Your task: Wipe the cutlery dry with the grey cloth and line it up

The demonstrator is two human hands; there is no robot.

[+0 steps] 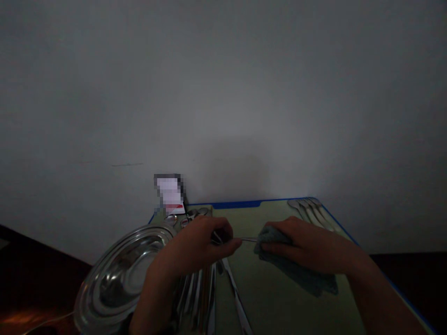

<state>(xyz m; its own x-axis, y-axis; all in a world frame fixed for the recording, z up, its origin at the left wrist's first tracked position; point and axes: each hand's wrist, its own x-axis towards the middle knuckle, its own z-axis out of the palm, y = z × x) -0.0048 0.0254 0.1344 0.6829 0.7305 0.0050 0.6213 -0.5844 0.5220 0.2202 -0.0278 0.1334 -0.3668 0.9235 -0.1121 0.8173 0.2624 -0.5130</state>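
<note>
My left hand (206,239) pinches one end of a slim metal piece of cutlery (248,239); its head is mostly hidden by my fingers, so I cannot tell whether it is a fork or a spoon. A grey-green cloth (300,274) is gripped in my right hand (300,242) and wrapped around the other end of that piece. Below my left hand lie several metal utensils (190,293) side by side, with spoon heads (202,211) showing behind it. A single long-handled utensil (237,298) rests slantwise between my hands.
A shiny metal bowl (122,274) stands on the left. Several pieces of cutlery (310,211) lie at the far right corner of the pale green, blue-edged tabletop (265,307). A phone-like object with a blurred screen (170,193) leans near the grey wall (237,93).
</note>
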